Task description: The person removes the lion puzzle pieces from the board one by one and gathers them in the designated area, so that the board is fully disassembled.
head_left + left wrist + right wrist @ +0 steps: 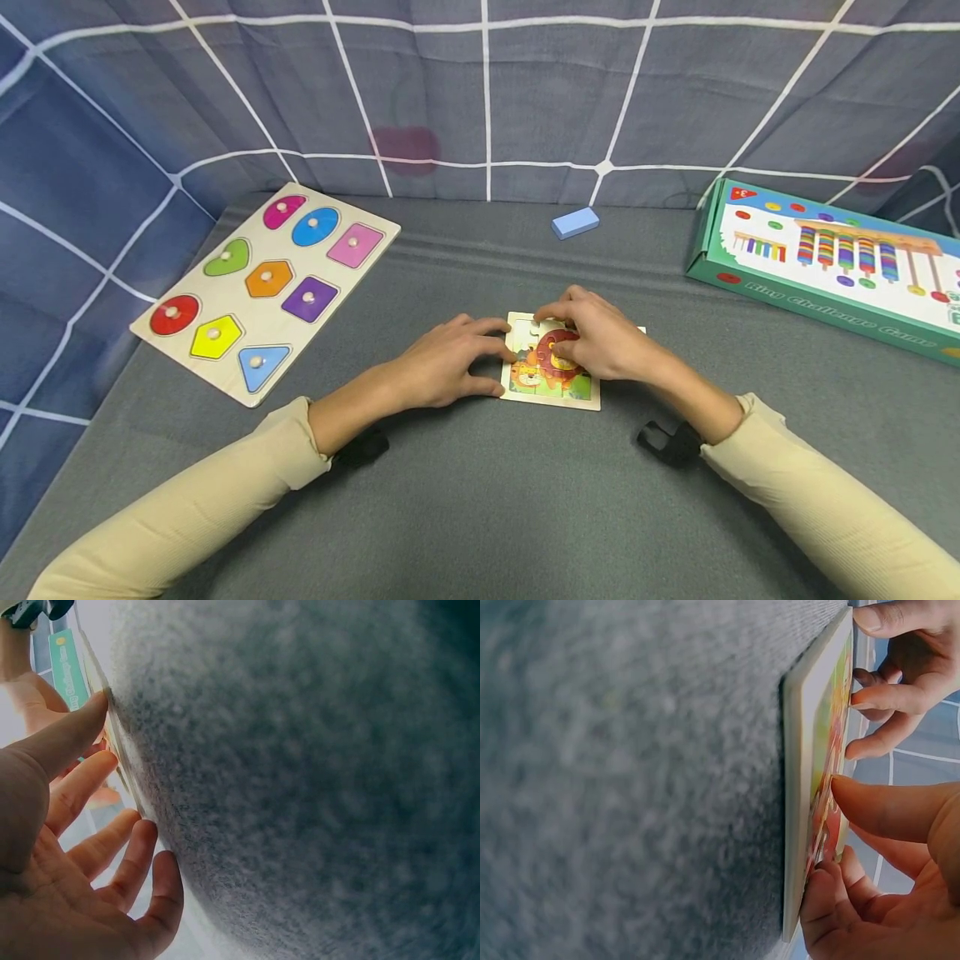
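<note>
A small square jigsaw puzzle with a pale frame and a colourful animal picture lies on the grey cloth. Its upper left part shows bare wood with piece outlines. My left hand touches the puzzle's left side, thumb near the lower left corner, the other fingers loosely bent. From the right, my right hand reaches over the puzzle, thumb and curled fingers pinching a reddish puzzle piece at the upper middle. In the right wrist view, its thumb meets the picture surface; the palm and fingers partly cover the piece.
A wooden shape board with knobbed coloured shapes lies to the left. Behind the puzzle is a blue block. A green game box lies at the right. A pale corner shows behind my right hand. Checked cloth hangs behind.
</note>
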`<state>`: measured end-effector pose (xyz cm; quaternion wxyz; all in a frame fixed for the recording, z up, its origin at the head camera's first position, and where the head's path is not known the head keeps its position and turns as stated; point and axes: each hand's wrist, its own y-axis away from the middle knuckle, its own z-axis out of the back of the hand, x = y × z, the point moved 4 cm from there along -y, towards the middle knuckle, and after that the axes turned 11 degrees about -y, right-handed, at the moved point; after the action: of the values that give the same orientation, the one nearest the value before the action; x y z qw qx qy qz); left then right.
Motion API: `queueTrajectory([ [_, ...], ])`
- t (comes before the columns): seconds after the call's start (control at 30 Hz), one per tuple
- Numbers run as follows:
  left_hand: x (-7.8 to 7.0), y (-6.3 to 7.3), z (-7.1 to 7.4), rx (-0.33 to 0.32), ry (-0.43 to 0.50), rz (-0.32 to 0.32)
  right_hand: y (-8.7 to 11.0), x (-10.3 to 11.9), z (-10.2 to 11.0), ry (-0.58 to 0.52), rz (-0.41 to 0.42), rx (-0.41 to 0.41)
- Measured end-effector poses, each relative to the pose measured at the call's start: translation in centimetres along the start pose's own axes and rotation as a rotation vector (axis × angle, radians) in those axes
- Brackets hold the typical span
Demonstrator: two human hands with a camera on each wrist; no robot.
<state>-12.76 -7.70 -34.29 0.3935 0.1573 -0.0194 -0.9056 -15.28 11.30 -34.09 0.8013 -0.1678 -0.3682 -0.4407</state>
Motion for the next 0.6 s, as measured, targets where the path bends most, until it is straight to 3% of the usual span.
queueTrajectory([
  [0.6,-0.01,0.03,0.01,-0.013,-0.002,-0.012,-0.01,-0.22,0.09,-0.002,0.025,-0.020],
])
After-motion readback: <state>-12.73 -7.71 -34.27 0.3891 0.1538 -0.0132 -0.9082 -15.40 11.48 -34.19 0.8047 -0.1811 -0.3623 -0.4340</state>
